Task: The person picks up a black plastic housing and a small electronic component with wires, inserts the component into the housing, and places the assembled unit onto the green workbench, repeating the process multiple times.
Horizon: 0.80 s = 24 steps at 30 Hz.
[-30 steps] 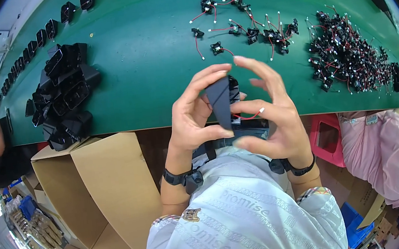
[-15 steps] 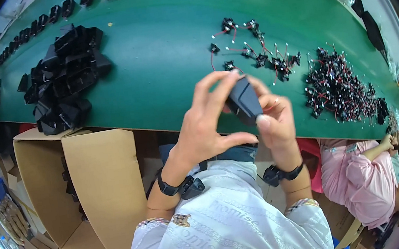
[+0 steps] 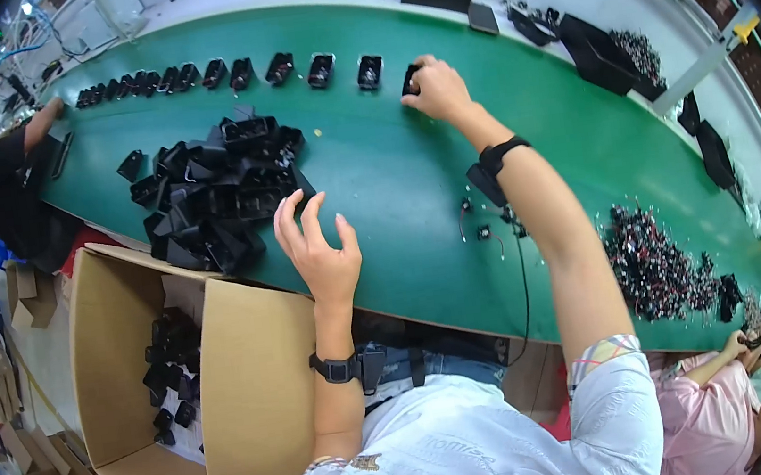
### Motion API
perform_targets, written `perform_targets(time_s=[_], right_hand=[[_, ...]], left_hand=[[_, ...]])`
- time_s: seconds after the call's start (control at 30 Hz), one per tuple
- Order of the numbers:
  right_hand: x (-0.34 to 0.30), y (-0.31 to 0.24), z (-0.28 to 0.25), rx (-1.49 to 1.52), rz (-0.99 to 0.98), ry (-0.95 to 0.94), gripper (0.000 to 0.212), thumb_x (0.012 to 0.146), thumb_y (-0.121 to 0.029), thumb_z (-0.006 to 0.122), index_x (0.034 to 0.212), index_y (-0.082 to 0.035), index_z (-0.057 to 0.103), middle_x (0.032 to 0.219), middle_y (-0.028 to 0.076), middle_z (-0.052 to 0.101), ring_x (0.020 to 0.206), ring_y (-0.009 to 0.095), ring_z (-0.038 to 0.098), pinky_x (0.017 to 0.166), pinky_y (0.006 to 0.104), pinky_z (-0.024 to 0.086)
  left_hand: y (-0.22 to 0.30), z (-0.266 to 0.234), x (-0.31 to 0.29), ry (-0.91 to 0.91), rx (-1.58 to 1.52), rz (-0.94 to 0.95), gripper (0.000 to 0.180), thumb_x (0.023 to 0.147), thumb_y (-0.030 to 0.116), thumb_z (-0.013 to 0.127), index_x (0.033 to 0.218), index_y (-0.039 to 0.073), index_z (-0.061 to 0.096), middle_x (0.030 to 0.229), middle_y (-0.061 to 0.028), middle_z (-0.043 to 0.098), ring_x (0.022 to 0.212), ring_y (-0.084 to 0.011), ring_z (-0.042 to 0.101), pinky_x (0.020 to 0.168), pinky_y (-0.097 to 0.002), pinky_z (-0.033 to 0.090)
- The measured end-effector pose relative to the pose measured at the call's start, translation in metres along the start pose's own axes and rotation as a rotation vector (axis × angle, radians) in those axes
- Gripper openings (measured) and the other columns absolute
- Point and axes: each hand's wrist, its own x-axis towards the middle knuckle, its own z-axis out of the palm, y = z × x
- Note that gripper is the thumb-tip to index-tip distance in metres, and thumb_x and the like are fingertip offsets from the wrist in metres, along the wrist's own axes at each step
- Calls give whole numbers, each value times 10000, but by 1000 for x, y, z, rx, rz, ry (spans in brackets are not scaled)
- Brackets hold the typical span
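At the far side of the green table, my right hand grips a small black plastic housing at the right end of a row. Its underside is hidden against the table. The nearest housing in that row is open at the top, with small parts inside. My left hand is empty, its fingers spread and curved, just right of a heap of empty black housings. Small black parts with red wires lie partly behind my right forearm.
An open cardboard box with black pieces inside stands at the near left edge. A large pile of wired parts covers the right side. Black bins line the far edge. One person works at left, another at right.
My right hand has carried the black housing from in front of me to the far row's end. My left hand has let go and moved left towards the heap. The view has shifted.
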Motion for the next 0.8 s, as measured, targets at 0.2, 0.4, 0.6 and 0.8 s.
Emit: perform_targets(time_s=[0.2,0.4,0.6,0.8], right_hand=[[18,13,17,-76,-14,-84,378,773,-336,857,1033,-71,786,1366,162,611,1206,382,606,1032,471,507],[-29,15,-35,-39,-186,107,539,802,-317,838,1243,-62,661,1324,168,636,1226,390,597,1068,471,478],[-172,-17,-115,270,-18,-435,435,844,-309,808,1177,-67,669,1155,124,694,931,305,722,794,426,578],[-249,-31,-90,152,27,-217,427,866,-168,783,1250,-86,615,1079,102,671,873,262,722,756,397,573]], left_hand=[[-14,10,0,-110,22,-67,518,834,98,695,1335,12,595,1546,-227,414,1481,-494,287,1202,-563,288],[-23,10,-9,-155,9,-52,392,843,105,694,1219,-2,659,1406,-197,550,1417,-437,415,1179,-544,324],[18,6,-18,-271,-181,11,183,837,67,717,1016,70,756,1092,-93,711,1211,-320,617,1096,-495,405],[50,-6,-22,-394,-338,174,301,804,87,792,1103,93,754,1281,-111,655,1248,-342,580,1095,-485,409]])
